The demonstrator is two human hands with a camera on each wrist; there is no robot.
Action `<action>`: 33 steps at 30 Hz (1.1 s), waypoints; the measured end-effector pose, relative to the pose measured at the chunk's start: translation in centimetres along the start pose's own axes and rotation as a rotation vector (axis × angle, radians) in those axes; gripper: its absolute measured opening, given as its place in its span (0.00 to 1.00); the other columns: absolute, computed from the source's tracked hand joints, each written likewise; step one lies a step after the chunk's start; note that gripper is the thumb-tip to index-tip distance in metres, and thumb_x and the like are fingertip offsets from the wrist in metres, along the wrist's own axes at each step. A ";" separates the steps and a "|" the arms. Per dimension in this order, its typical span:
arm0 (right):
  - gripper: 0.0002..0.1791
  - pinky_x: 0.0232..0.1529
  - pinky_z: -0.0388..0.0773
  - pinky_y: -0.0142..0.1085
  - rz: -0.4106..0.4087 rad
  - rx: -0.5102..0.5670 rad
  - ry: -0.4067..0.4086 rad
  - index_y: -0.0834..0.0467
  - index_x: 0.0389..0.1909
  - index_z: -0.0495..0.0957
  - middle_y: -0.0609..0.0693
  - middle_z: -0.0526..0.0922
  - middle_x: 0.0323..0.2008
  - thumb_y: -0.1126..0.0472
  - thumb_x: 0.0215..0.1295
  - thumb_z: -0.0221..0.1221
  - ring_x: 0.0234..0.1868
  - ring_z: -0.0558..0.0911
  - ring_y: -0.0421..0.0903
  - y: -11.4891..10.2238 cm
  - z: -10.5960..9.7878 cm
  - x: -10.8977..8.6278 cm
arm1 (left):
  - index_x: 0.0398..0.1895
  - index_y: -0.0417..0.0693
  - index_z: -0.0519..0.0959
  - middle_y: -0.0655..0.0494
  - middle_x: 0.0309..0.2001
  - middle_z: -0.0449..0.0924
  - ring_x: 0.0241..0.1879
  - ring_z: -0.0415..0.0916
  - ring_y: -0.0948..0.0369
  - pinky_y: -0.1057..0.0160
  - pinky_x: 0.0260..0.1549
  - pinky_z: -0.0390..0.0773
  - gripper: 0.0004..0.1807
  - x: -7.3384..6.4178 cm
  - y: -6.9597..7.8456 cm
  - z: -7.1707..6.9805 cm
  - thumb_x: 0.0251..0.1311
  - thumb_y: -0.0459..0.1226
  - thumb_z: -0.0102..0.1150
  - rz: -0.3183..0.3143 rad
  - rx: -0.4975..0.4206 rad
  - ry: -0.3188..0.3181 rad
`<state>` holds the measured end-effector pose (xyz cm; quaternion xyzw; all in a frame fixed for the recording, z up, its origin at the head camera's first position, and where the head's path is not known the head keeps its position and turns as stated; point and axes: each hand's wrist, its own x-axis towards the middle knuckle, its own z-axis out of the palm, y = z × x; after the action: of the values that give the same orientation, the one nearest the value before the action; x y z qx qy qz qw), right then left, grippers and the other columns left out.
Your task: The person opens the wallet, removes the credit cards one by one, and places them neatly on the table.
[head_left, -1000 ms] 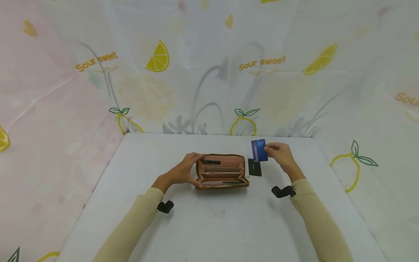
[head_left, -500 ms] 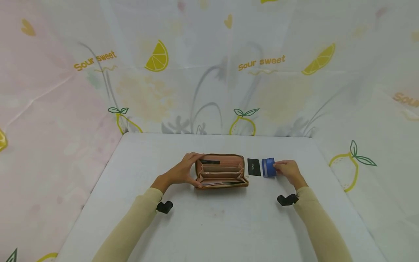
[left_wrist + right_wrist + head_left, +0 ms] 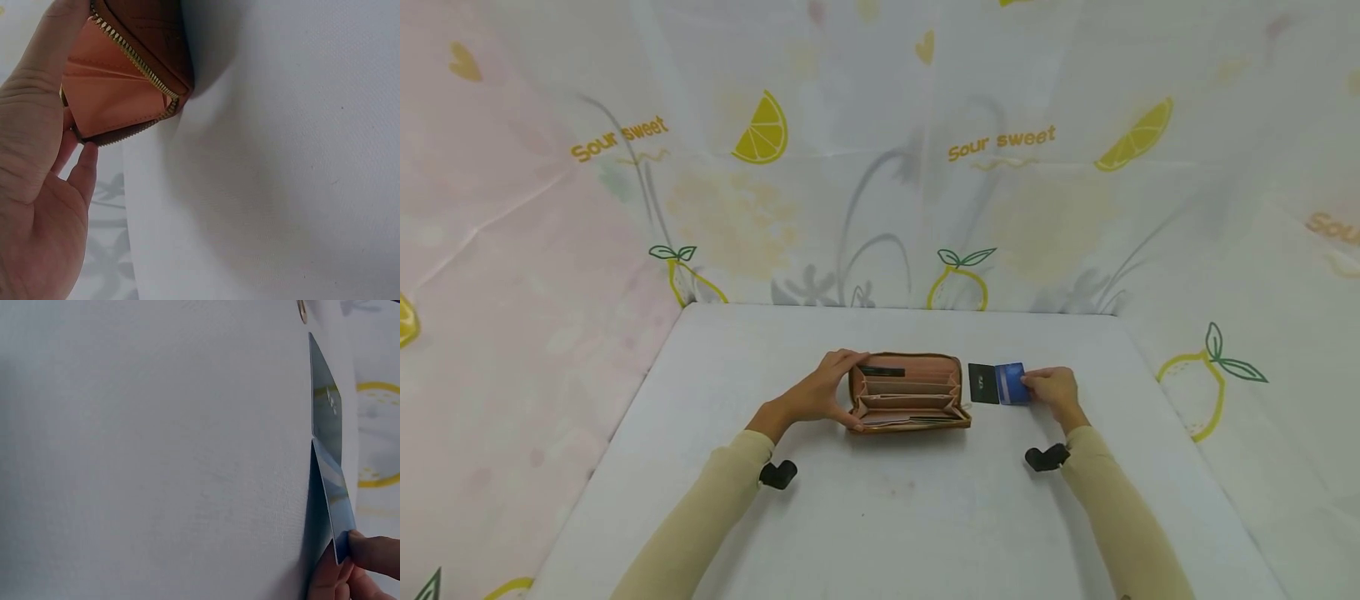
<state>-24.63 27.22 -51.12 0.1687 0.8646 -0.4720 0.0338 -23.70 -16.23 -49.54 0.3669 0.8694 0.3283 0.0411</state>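
The right hand (image 3: 1055,390) is pinching a blue card (image 3: 1013,384) by its right end, thumb and fingers closing narrowly on it, while the card's other end is meeting the right edge of a black card (image 3: 982,384); whether the two are just touching or slightly overlapping, one cannot tell. In the right wrist view the blue card is slanting, its gripped end rising off the white surface (image 3: 880,517) and casting a shadow beneath. A second ago the same card was being held up beyond the black card, partly covering it from the head camera; half a second ago it was standing apart to the right, with a gap that is no longer showing. The black card is lying flat just right of an open wallet (image 3: 928,367), in the same place as before. The left hand (image 3: 811,392) is holding the wallet's left end, thumb on the near edge and fingers on the far edge, and it is keeping the same grip as in both earlier pictures. Inside the wallet, a dark strip (image 3: 882,372) is lying along the far panel, and thin edges are peeking from the near pocket. Behind the surface, a pale backdrop (image 3: 880,200) printed with lemons is hanging.
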 end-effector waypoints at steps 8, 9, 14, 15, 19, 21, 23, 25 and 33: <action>0.15 0.46 0.78 0.49 -0.101 -0.132 0.088 0.72 0.41 0.84 0.67 0.83 0.43 0.64 0.60 0.63 0.49 0.80 0.62 -0.1 0.8 -0.2 | 0.76 0.47 0.54 0.51 0.66 0.59 0.66 0.53 0.52 0.47 0.61 0.66 0.66 0.1 -0.1 0.0 0.33 0.60 0.78 -0.013 0.014 -0.007; 0.14 0.47 0.77 0.50 -0.107 -0.139 0.093 0.72 0.41 0.84 0.67 0.83 0.43 0.64 0.60 0.63 0.49 0.80 0.63 -0.1 0.9 -0.2 | 0.76 0.47 0.54 0.51 0.66 0.59 0.66 0.53 0.52 0.47 0.61 0.66 0.66 0.1 -0.1 0.0 0.33 0.60 0.78 -0.018 0.012 -0.009; 0.14 0.51 0.74 0.52 -0.145 -0.179 0.128 0.72 0.39 0.84 0.67 0.83 0.42 0.64 0.60 0.62 0.50 0.79 0.64 0.0 1.1 -0.3 | 0.76 0.46 0.54 0.50 0.66 0.59 0.66 0.53 0.51 0.46 0.60 0.66 0.66 0.2 -0.1 0.1 0.33 0.60 0.78 -0.016 0.002 -0.008; 0.14 0.51 0.74 0.53 -0.154 -0.183 0.134 0.72 0.39 0.84 0.67 0.83 0.42 0.64 0.60 0.62 0.50 0.79 0.64 0.0 1.1 -0.3 | 0.76 0.46 0.54 0.50 0.66 0.59 0.66 0.53 0.51 0.46 0.60 0.66 0.66 0.2 -0.1 0.1 0.33 0.59 0.79 -0.013 -0.001 -0.005; 0.14 0.48 0.75 0.52 -0.189 -0.228 0.141 0.73 0.39 0.84 0.67 0.84 0.41 0.64 0.62 0.59 0.48 0.80 0.64 0.1 0.9 -0.4 | 0.76 0.46 0.54 0.50 0.66 0.59 0.66 0.53 0.51 0.46 0.60 0.66 0.65 0.2 -0.1 0.2 0.34 0.59 0.78 -0.003 0.002 -0.009; 0.15 0.46 0.76 0.52 -0.214 -0.271 0.119 0.73 0.40 0.83 0.67 0.83 0.40 0.64 0.63 0.58 0.45 0.80 0.63 -0.1 0.7 -0.7 | 0.76 0.46 0.54 0.50 0.66 0.59 0.66 0.53 0.51 0.46 0.60 0.66 0.65 0.2 -0.1 0.2 0.35 0.60 0.78 -0.002 -0.002 -0.014; 0.16 0.46 0.76 0.53 -0.249 -0.325 0.075 0.73 0.43 0.81 0.68 0.83 0.42 0.62 0.64 0.58 0.45 0.80 0.63 -0.6 0.6 -1.0 | 0.76 0.46 0.54 0.51 0.66 0.59 0.66 0.53 0.51 0.46 0.60 0.66 0.65 0.2 -0.1 0.2 0.35 0.60 0.77 -0.005 -0.003 -0.015; 0.19 0.48 0.75 0.54 -0.297 -0.393 0.009 0.72 0.47 0.80 0.69 0.81 0.45 0.61 0.62 0.60 0.48 0.79 0.64 -1.1 0.6 -1.3 | 0.76 0.47 0.54 0.51 0.66 0.59 0.66 0.53 0.52 0.46 0.60 0.66 0.66 0.2 -0.2 0.2 0.34 0.60 0.77 -0.012 -0.004 -0.011; 0.25 0.60 0.64 0.62 -0.443 -0.639 -0.257 0.70 0.59 0.75 0.72 0.66 0.64 0.67 0.59 0.62 0.62 0.65 0.74 -2.0 1.3 -2.7 | 0.76 0.46 0.55 0.51 0.66 0.60 0.65 0.54 0.51 0.46 0.59 0.67 0.65 0.2 -0.1 0.0 0.34 0.60 0.78 -0.003 0.010 0.000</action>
<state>-22.92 24.42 -49.62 -0.1009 0.9719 -0.1928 0.0898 -23.92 -16.17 -49.60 0.3660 0.8715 0.3240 0.0396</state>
